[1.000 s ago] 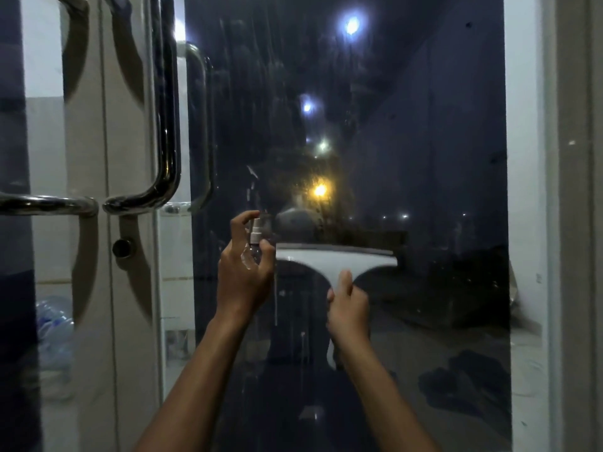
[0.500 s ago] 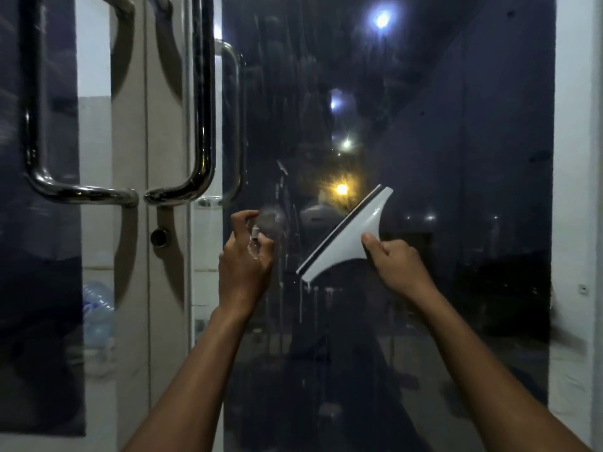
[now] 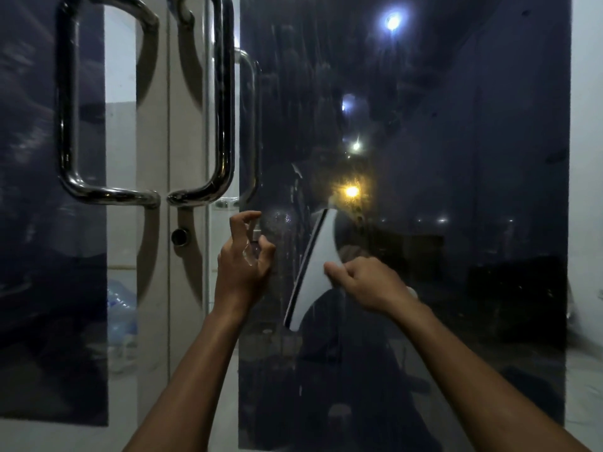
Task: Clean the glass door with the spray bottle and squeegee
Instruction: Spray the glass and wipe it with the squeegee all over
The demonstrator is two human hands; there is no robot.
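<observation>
The dark glass door [image 3: 440, 158] fills the right of the view, streaked and wet with droplets near its left edge. My left hand [image 3: 243, 262] grips a small clear spray bottle [image 3: 254, 247] close to the glass, index finger curled above its white nozzle. My right hand [image 3: 362, 282] holds the handle of a white squeegee [image 3: 318, 259]. Its blade stands nearly upright, tilted a little to the right at the top, with the dark rubber edge facing left toward the bottle.
Two curved steel pull handles [image 3: 208, 125] hang on the door frames at left, with a round lock [image 3: 179, 237] below them. A second glass panel [image 3: 39, 223] is at far left. A large water bottle [image 3: 122, 308] shows behind it. White wall [image 3: 587, 158] borders the right.
The squeegee has turned from level to nearly upright and my right hand has swung to its right side. The view has shifted, moving the door handles right. My left hand stays by the glass.
</observation>
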